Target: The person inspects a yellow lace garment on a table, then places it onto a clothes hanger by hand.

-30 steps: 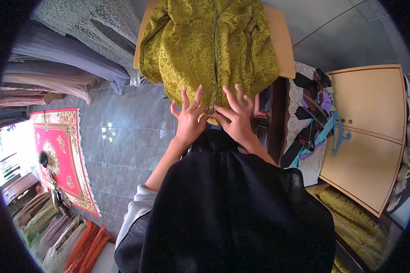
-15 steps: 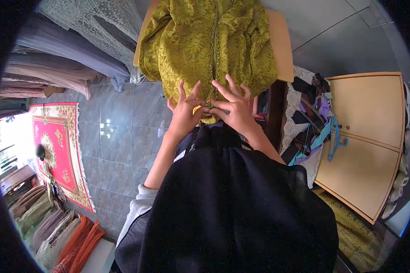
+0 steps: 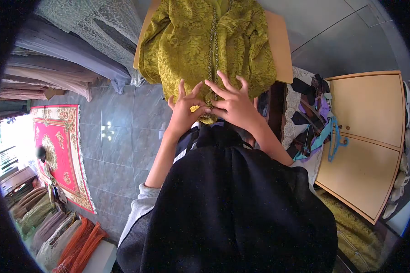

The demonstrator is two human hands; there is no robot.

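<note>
A mustard-green lace blouse [image 3: 187, 50] lies spread over a light wooden tabletop [image 3: 279, 48]. Beaded trim [image 3: 213, 50] runs down both edges of its front opening. At the blouse's near hem, my left hand [image 3: 185, 110] pinches the fabric between thumb and index finger, the other fingers raised. Right beside it, my right hand [image 3: 236, 107] pinches at the same trimmed edge, its other fingers lifted and spread. The two thumbs nearly meet. Whatever small fastening may lie between the fingertips is too small to make out.
Several garments [image 3: 73, 50] hang at the left, above a grey tiled floor [image 3: 114, 150] with a red patterned rug [image 3: 59, 145]. To the right, clothes and hangers [image 3: 312, 118] are heaped on a lace cloth beside a wooden cabinet [image 3: 364, 136]. A blue hanger [image 3: 336, 141] hangs there.
My right hand has shifted slightly left, and its raised fingers have tilted left toward my left hand. My left hand stays almost in place. The blouse has barely moved.
</note>
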